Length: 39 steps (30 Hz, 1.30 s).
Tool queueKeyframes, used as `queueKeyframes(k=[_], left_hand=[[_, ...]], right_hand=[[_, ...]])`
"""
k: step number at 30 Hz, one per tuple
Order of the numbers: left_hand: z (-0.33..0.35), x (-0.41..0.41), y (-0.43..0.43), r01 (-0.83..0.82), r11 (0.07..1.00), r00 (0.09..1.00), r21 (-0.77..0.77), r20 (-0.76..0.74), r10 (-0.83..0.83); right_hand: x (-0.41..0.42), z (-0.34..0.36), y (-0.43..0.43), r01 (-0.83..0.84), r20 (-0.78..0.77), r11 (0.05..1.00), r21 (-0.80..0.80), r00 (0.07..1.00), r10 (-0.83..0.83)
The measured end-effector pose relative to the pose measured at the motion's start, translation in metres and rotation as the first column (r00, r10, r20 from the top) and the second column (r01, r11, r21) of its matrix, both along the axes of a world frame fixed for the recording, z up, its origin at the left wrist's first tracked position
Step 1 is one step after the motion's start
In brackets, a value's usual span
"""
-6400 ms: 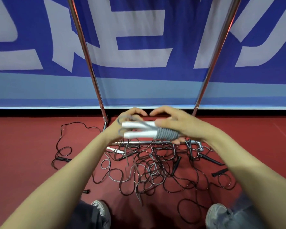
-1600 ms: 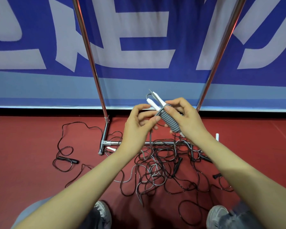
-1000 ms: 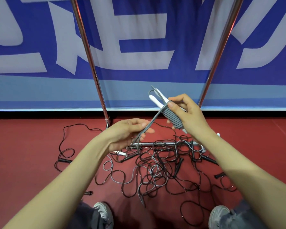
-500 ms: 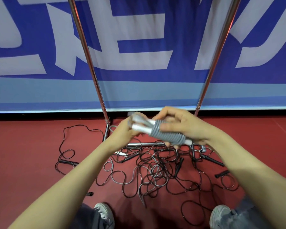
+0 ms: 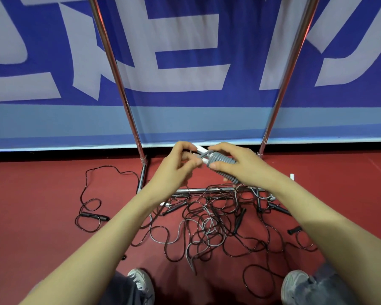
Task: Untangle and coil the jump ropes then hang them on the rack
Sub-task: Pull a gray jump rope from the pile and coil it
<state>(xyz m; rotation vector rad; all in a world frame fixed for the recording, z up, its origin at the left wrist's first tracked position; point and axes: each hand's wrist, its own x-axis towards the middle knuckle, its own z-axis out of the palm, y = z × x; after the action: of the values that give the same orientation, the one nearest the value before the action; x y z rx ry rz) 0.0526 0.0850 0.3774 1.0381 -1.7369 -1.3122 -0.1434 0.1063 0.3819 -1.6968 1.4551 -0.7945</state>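
Note:
I hold a grey jump rope (image 5: 220,158) wound in tight turns round its two white handles, in front of me above the floor. My right hand (image 5: 238,166) grips the wound bundle from above. My left hand (image 5: 176,166) pinches the grey cord end at the bundle's left tip, beside the white handle ends. Below lies a tangle of black and grey jump ropes (image 5: 209,225) on the red floor. The rack (image 5: 117,75) shows as two chrome uprights and a low base bar; its top is out of view.
A blue and white banner (image 5: 185,62) hangs behind the rack. A loose black rope (image 5: 90,194) trails to the left of the pile, with black handles scattered right (image 5: 294,230). My two shoes (image 5: 141,282) stand at the pile's near edge.
The left hand pulled the loose cord end out to the left, then brought it back to the bundle. The bundle dropped from a raised tilt to lie nearly level between both hands.

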Motion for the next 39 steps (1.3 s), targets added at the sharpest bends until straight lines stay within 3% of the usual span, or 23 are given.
queueKeyframes(k=[3, 6, 14, 21, 26, 30, 33, 36, 39], left_hand=[[-0.003, -0.005, 0.003, -0.016, 0.979, 0.993, 0.203, -0.112, 0.040], [-0.004, -0.002, 0.001, -0.048, 0.954, 0.981, 0.297, -0.164, 0.100], [-0.003, 0.003, -0.009, 0.095, 0.852, 0.909, 0.515, -0.394, 0.137], [-0.007, 0.010, -0.016, 0.123, 0.865, 0.952, 0.486, -0.303, 0.035], [-0.014, 0.012, -0.021, -0.067, 0.975, 0.991, 0.213, -0.101, 0.090], [-0.016, 0.006, -0.016, -0.090, 0.996, 0.995, 0.020, -0.030, 0.091], [-0.015, 0.005, -0.016, -0.059, 0.998, 0.998, -0.016, 0.028, 0.059], [-0.013, 0.010, -0.019, 0.048, 0.997, 0.998, 0.068, 0.033, -0.050], [-0.009, 0.006, -0.019, 0.067, 0.997, 0.991, 0.042, 0.111, -0.071]], right_hand=[[0.002, 0.000, 0.002, 0.113, 0.057, 0.989, -0.094, 0.993, -0.108], [-0.006, 0.006, 0.001, 0.198, 0.179, 0.978, -0.072, 0.967, -0.182], [-0.015, 0.014, 0.001, 0.167, 0.423, 0.986, 0.012, 0.893, -0.157], [-0.016, 0.017, 0.002, 0.105, 0.508, 0.993, 0.045, 0.854, -0.113], [-0.011, 0.019, 0.009, -0.057, 0.494, 0.997, 0.054, 0.869, 0.023], [-0.006, 0.016, 0.014, -0.241, 0.522, 0.960, 0.141, 0.842, 0.135], [-0.006, 0.010, 0.013, -0.384, 0.506, 0.889, 0.250, 0.834, 0.218], [-0.006, 0.006, 0.013, -0.429, 0.363, 0.803, 0.413, 0.886, 0.288], [-0.002, -0.003, 0.012, -0.316, 0.063, 0.800, 0.510, 0.941, 0.331]])
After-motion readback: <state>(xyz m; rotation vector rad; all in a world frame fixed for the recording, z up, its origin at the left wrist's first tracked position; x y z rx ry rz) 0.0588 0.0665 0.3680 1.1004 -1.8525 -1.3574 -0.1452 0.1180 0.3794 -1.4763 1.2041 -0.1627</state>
